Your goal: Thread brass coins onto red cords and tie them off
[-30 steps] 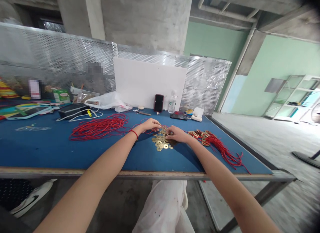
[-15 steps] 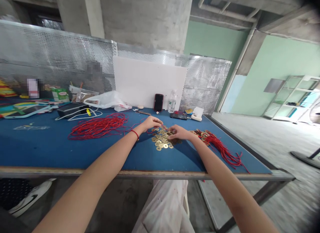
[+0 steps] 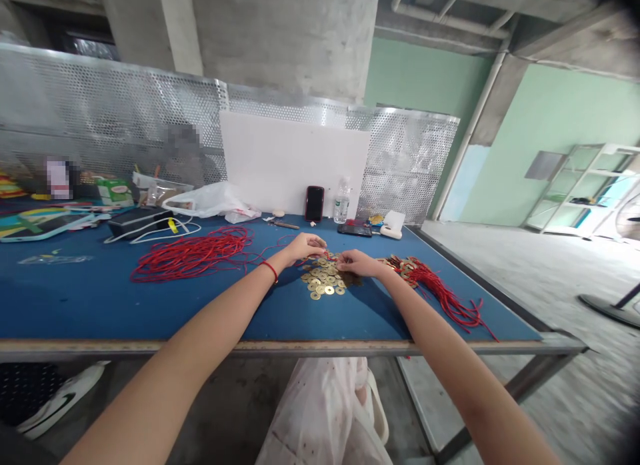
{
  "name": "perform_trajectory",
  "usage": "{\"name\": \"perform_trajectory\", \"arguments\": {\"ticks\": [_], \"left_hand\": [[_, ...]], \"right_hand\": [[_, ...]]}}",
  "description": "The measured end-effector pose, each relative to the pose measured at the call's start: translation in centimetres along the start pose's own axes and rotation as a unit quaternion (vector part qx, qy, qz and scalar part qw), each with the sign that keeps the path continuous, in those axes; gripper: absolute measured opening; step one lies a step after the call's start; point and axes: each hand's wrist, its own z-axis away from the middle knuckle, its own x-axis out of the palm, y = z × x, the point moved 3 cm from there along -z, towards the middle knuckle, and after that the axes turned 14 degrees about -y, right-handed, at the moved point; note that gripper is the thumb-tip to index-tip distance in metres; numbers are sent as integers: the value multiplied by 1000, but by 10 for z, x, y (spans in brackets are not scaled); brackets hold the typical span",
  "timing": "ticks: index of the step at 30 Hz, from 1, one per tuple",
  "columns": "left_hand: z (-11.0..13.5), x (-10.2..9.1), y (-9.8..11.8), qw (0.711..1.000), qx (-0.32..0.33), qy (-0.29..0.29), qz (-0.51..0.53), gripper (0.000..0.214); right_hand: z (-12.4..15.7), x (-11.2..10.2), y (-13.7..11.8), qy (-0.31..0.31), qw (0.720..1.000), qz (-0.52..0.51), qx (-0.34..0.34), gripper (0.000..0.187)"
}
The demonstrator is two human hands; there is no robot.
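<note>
A heap of small brass coins (image 3: 324, 280) lies on the blue table (image 3: 100, 298). Over its far edge my left hand (image 3: 304, 245) has its fingers pinched together on a thin red cord. My right hand (image 3: 356, 262) is curled beside it, fingertips closed on something I cannot make out, likely a coin. The two hands nearly touch. To the left spreads a big bundle of loose red cords (image 3: 193, 253). On the right lies a pile of coins tied on red cords (image 3: 431, 284).
At the back stand a white board (image 3: 295, 162), a dark phone (image 3: 315, 203) leaning on it, a water bottle (image 3: 342, 202) and a plastic bag (image 3: 213, 200). Boxes and cables sit at back left. A shoe (image 3: 60, 398) shows under the table.
Both hands have stayed over the coins, with the right hand edging slightly toward the left. The camera has shifted a little.
</note>
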Motion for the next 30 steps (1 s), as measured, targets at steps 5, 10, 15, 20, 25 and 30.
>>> {"name": "perform_trajectory", "arguments": {"ticks": [5, 10, 15, 20, 25, 30], "left_hand": [[-3, 2, 1, 999, 40, 17, -4, 29], [-4, 8, 5, 998, 63, 17, 11, 28], [-1, 12, 10, 998, 58, 12, 10, 27], [2, 12, 11, 999, 47, 10, -15, 26], [0, 14, 13, 998, 66, 6, 9, 32], [0, 15, 15, 998, 68, 4, 12, 34]], "right_hand": [[2, 3, -8, 1, 1000, 20, -7, 31], [-1, 6, -12, -26, 999, 19, -19, 13], [-2, 6, -12, -13, 1000, 10, -19, 8], [0, 4, -13, 23, 999, 19, -12, 19], [1, 5, -18, 28, 999, 28, -21, 16], [2, 3, -27, 52, 996, 34, -62, 11]]}}
